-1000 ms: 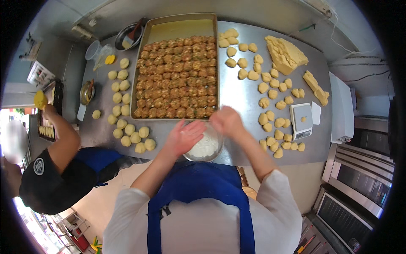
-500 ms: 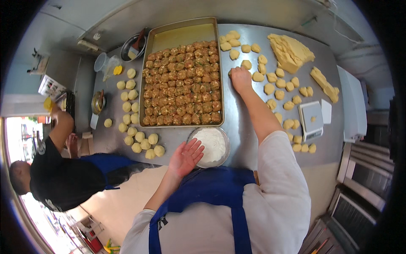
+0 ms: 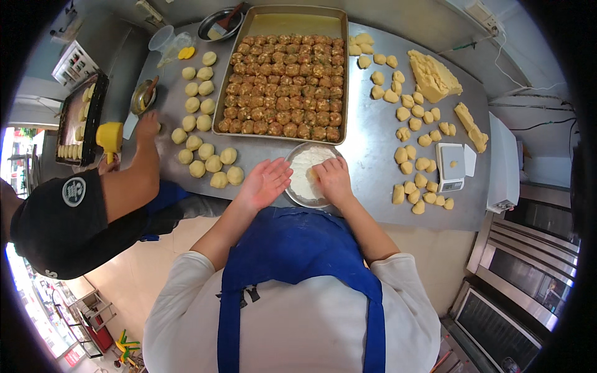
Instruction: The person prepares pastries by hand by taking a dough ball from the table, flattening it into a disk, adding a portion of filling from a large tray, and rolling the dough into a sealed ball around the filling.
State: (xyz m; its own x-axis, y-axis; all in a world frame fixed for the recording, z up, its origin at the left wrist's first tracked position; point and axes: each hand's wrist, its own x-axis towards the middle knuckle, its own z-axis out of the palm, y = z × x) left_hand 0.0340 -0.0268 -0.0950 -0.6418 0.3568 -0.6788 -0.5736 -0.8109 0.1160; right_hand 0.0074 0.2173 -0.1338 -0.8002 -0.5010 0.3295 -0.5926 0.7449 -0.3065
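Note:
In the bowl of white flour (image 3: 306, 189) at the table's front edge, my right hand (image 3: 329, 180) presses a piece of pale yellow dough (image 3: 314, 174) with curled fingers. My left hand (image 3: 264, 182) is palm up and empty beside the bowl, fingers stretched out. Just behind the bowl stands a large tray (image 3: 295, 22) with rows of brown, speckled filling balls. Several pale dough balls (image 3: 213, 163) sit to the left, and several cut dough pieces (image 3: 403, 113) lie to the right.
A dough slab (image 3: 434, 74) and white scale (image 3: 449, 181) are at right. At back left are a bowl with brush (image 3: 211, 15), plastic container (image 3: 161, 40) and small pot (image 3: 138, 99). A co-worker (image 3: 71, 217) works at left near a yellow jug (image 3: 109, 134) and dark tray (image 3: 96, 84).
My right hand reached out to the cut pieces at the right, then came back into the flour bowl with a piece. The co-worker's arm lowered and moved right with the yellow jug lower.

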